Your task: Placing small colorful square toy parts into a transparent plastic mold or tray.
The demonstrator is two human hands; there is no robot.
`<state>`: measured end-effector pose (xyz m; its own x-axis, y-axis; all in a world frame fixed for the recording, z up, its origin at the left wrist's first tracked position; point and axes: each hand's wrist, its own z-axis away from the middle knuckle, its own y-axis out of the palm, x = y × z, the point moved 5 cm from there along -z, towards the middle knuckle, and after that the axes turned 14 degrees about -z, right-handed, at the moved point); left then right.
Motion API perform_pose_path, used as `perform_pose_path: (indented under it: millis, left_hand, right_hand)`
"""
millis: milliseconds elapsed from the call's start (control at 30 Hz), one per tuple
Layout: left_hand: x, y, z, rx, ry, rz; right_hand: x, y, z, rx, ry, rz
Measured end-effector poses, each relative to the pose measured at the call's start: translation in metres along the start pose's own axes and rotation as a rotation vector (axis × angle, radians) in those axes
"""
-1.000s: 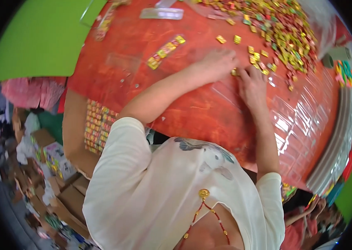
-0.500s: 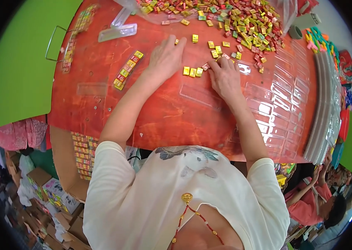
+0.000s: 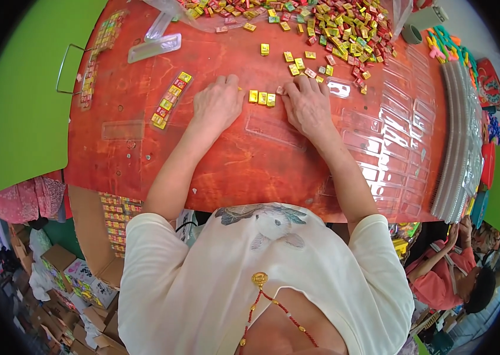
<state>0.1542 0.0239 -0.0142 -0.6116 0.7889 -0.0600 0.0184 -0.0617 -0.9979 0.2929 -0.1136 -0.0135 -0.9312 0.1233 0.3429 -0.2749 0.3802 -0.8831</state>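
Three tiny yellow boxes (image 3: 262, 97) stand in a short row on the red tabletop between my hands. My left hand (image 3: 218, 105) is just left of that row, fingers curled; a sliver of yellow box shows at its fingertips. On the right side, my right hand (image 3: 307, 106) is closed, its fingertips at a small reddish box (image 3: 280, 90) at the row's end; its palm side is hidden. A clear plastic tray (image 3: 276, 131) lies on the near side of the row. Left of my left hand, a narrow tray filled with yellow and red boxes (image 3: 171, 100) lies slanted.
A big heap of tiny boxes (image 3: 344, 35) covers the far side. Clear trays (image 3: 398, 136) are spread on the right, beside stacked trays (image 3: 458, 142). More filled trays (image 3: 103, 44) lie far left. A carton (image 3: 93, 231) stands below the table; another person (image 3: 445, 266) sits at lower right.
My left hand has come nearer and slightly left, carrying a small yellow box to the left end of the row. My right hand stays by the row's right end. The whole view has shifted slightly.
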Motion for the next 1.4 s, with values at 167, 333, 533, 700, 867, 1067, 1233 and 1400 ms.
perform_pose_path:
  millis: [167, 333, 533, 700, 867, 1067, 1233, 1400]
  left_hand:
    - [0.002, -0.005, 0.014, 0.045, 0.015, 0.143]
    - [0.01, -0.015, 0.019, 0.08, 0.089, 0.079]
    - [0.003, -0.008, 0.017, -0.057, 0.187, 0.041]
    - [-0.009, 0.001, 0.016, -0.252, 0.282, 0.059]
    - [0.0, 0.009, 0.021, -0.299, 0.258, 0.072]
    - [0.007, 0.007, 0.021, -0.319, 0.23, 0.116]
    - [0.007, 0.004, 0.026, -0.309, 0.216, 0.101]
    - [0.006, -0.005, 0.021, -0.264, 0.205, 0.178]
  right_hand:
    - [0.002, -0.005, 0.006, -0.022, 0.092, 0.036]
    - [0.008, -0.012, 0.013, -0.096, 0.092, -0.005]
    - [0.015, -0.011, 0.009, -0.106, 0.125, -0.095]
    - [0.037, -0.004, -0.005, -0.17, 0.069, -0.171]
    - [0.048, 0.009, -0.015, -0.176, 0.046, -0.132]
    - [0.054, 0.01, -0.02, -0.107, 0.004, -0.121]
    - [0.02, 0.005, -0.029, -0.141, 0.074, -0.189]
    - [-0.039, 0.0, -0.082, -0.211, 0.093, 0.006]
